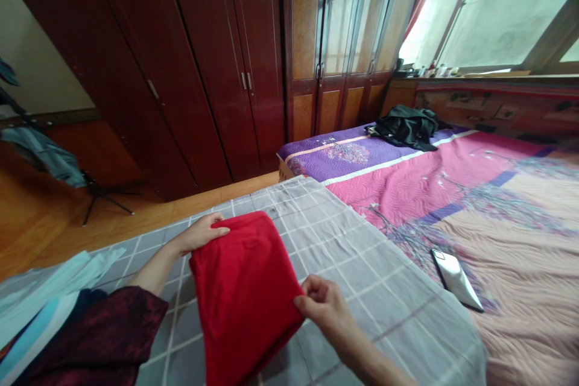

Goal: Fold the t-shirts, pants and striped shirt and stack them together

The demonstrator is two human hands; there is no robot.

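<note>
A red cloth garment (248,289), folded into a rough rectangle, is held over the grey checked cover; its exact kind does not show. My left hand (203,233) grips its far left corner, thumb on top and the other fingers partly hidden behind it. At the right edge, my right hand (322,301) pinches the near right corner between thumb and curled fingers. The garment's lower end runs out of the picture.
Pale clothes (67,280) lie on the grey checked cover (362,289) at left. A phone (456,277) and a black garment (404,126) rest on the patterned bedspread (488,211). Dark red wardrobes (212,72) and a tripod (97,190) stand beyond.
</note>
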